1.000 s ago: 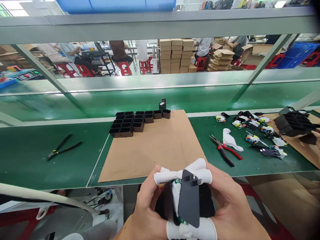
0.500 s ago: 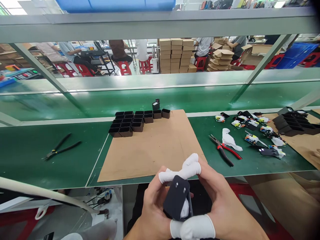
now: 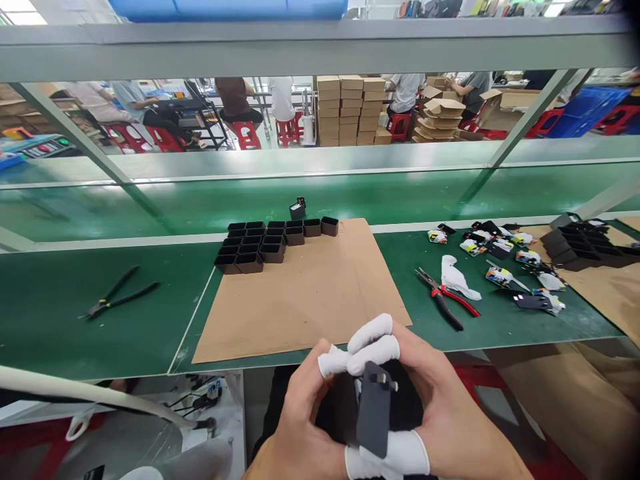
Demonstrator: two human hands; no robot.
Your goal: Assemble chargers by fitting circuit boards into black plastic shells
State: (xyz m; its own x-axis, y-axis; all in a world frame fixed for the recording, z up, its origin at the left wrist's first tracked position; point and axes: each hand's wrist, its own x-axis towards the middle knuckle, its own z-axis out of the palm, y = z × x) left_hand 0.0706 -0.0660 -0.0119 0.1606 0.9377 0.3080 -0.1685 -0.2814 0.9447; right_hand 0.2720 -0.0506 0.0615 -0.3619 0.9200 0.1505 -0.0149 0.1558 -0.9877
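Observation:
My left hand and my right hand come together at the table's front edge, white finger cots on several fingertips. Between them is a black power adapter: a box-shaped housing on the left side and a flat cover plate with metal plug pins in front of it. The plate stands nearly upright, pins toward the upper right. My left fingers wrap the housing, while the right fingers and thumb pinch around the plate. Fingers of both hands touch above and below. The housing's inside is mostly hidden.
Black open housings stand in rows on a cardboard sheet. Red-handled pliers and circuit boards with plates lie right. Black-handled cutters lie left. More housings stand far right. Behind, a small adapter sits on the green belt.
The plate in my hands has turned from tilted and facing up to nearly upright, more to the right. My upper fingers have closed together. The small adapter on the belt has shifted left.

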